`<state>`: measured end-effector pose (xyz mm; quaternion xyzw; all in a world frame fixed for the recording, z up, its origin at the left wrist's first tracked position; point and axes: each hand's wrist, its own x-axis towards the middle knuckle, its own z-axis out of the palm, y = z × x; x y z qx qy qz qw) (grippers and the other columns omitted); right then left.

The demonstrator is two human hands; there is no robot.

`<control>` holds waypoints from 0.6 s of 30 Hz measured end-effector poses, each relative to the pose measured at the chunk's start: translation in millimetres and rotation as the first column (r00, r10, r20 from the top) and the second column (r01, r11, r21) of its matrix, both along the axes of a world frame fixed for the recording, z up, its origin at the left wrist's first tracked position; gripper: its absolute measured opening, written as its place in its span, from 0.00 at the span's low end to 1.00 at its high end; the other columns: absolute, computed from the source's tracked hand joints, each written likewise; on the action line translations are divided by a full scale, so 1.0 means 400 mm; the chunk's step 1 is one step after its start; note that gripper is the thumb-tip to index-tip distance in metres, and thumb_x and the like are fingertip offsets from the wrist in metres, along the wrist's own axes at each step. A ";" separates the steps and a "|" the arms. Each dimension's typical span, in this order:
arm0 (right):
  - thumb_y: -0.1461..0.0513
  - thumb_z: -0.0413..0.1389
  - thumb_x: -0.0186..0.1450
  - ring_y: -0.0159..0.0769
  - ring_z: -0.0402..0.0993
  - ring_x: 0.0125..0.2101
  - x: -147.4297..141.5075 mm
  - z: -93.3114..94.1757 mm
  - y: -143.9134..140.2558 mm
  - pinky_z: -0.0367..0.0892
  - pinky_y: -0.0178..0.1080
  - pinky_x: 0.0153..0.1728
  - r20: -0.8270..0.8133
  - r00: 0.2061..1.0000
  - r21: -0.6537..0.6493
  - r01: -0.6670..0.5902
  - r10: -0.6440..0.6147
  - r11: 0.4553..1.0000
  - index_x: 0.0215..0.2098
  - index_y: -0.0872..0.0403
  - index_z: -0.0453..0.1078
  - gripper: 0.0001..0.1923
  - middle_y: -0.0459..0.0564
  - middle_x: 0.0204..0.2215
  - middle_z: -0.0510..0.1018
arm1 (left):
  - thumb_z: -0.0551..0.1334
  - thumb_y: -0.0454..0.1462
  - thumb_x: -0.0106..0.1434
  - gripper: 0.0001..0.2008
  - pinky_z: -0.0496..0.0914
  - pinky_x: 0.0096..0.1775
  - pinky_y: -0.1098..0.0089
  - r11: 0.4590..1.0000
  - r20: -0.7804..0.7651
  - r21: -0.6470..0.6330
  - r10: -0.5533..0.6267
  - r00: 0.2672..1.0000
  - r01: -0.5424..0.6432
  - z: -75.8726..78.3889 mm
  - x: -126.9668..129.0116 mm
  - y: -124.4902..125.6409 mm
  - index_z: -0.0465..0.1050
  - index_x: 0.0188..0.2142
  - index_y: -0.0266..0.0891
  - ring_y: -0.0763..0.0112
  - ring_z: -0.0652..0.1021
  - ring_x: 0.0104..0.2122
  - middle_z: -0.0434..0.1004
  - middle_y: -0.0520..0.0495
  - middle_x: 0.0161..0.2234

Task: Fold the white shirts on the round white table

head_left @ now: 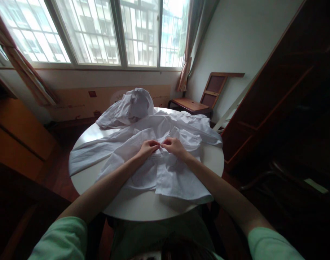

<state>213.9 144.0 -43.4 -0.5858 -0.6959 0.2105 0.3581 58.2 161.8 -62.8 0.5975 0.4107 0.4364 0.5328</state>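
A white shirt (pixel 170 173) lies spread over a round white table (pixel 132 207), one sleeve stretched out to the left. My left hand (pixel 148 147) and my right hand (pixel 173 145) meet at the middle of the shirt's front. Both pinch the fabric where the two front edges come together, fingertips nearly touching. What the fingers hold there is too small to make out. My forearms reach in from the bottom of the view, in pale green short sleeves.
A second crumpled white garment (pixel 129 106) is heaped at the table's far side. A wooden chair (pixel 205 97) stands by the right wall, a dark wooden cabinet (pixel 289 90) at the right, a wooden unit (pixel 18 133) at the left, and windows behind.
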 end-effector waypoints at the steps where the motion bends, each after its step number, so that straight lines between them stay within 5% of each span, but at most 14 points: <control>1: 0.60 0.58 0.55 0.27 0.67 0.20 0.000 -0.001 0.001 0.59 0.30 0.23 0.007 1.000 0.012 -0.003 0.003 1.000 0.26 0.57 0.73 0.07 0.46 0.19 0.74 | 0.65 0.37 0.44 0.09 0.52 0.20 0.76 1.000 0.006 -0.003 0.001 1.000 -0.001 0.001 0.000 -0.001 0.74 0.26 0.33 0.81 0.60 0.16 0.67 0.55 0.15; 18: 0.64 0.59 0.55 0.30 0.71 0.23 -0.006 -0.004 -0.001 0.62 0.31 0.27 0.082 0.997 0.092 -0.006 -0.002 0.996 0.24 0.57 0.74 0.04 0.47 0.21 0.77 | 0.68 0.41 0.43 0.13 0.58 0.23 0.76 0.993 0.075 -0.108 -0.046 0.996 0.054 0.020 -0.002 -0.008 0.74 0.24 0.33 0.80 0.67 0.19 0.71 0.52 0.18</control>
